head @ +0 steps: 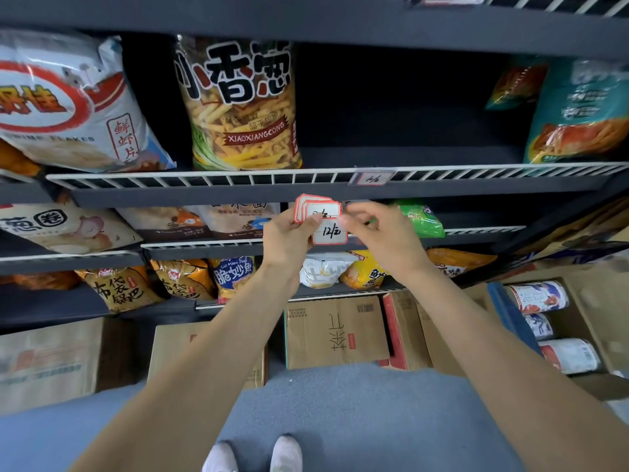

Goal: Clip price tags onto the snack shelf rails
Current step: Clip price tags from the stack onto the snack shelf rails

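Left hand [289, 233] gripping stack of price tags [315, 207]; right hand [377, 229] just right, pinching the "12" tag [329, 233] below the stack.

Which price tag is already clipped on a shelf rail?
The clear-sleeved tag on the white rail, right of the Xiaoxiangcong bag. The red-bordered tags are in the hands.

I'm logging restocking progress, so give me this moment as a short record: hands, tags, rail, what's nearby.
left hand: holds a fanned stack of red-bordered price tags
right hand: pinches the front tag, handwritten 12-something
tag already clipped: one on the white wire rail, right of the Xiaoxiangcong bag
shelf gap: dark space behind that clipped tag
floor: cardboard boxes; cans in an open box
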Demonstrator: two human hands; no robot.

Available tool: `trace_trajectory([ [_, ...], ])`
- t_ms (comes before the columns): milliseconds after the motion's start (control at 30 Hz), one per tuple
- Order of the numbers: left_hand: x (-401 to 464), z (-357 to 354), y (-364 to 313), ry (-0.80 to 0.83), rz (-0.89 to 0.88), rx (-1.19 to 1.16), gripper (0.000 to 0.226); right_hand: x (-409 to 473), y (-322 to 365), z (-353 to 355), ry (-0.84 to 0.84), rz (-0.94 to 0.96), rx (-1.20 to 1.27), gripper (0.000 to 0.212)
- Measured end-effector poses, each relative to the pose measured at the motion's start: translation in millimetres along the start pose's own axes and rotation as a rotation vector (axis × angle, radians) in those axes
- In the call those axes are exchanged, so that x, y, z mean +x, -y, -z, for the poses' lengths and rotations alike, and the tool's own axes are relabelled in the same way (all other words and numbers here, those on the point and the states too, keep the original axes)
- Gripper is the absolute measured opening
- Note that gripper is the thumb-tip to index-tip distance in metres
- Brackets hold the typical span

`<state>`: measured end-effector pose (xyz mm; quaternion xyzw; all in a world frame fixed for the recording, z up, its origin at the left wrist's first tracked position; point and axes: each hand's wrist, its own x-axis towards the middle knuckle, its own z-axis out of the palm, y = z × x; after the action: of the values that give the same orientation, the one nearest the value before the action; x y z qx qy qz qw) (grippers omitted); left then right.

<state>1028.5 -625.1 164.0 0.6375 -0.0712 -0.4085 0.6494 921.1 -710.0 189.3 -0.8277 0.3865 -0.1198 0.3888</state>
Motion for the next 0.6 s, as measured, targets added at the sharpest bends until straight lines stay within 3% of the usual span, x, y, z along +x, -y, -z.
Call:
trace_trajectory([
  [100,-1,6,12,0.031,0.037,-0.003,0.011,0,-6,-18,0.030,-0.032,0.074,0.017],
  [300,5,15,45,0.069,0.082,-0.038,0.015,0,-42,-42,-0.020,-0.091,0.086,0.013],
  [600,61,-11,127,-0.010,-0.014,0.363,0.016,16,-132,-62,-0.273,-0.134,0.010,0.010],
])
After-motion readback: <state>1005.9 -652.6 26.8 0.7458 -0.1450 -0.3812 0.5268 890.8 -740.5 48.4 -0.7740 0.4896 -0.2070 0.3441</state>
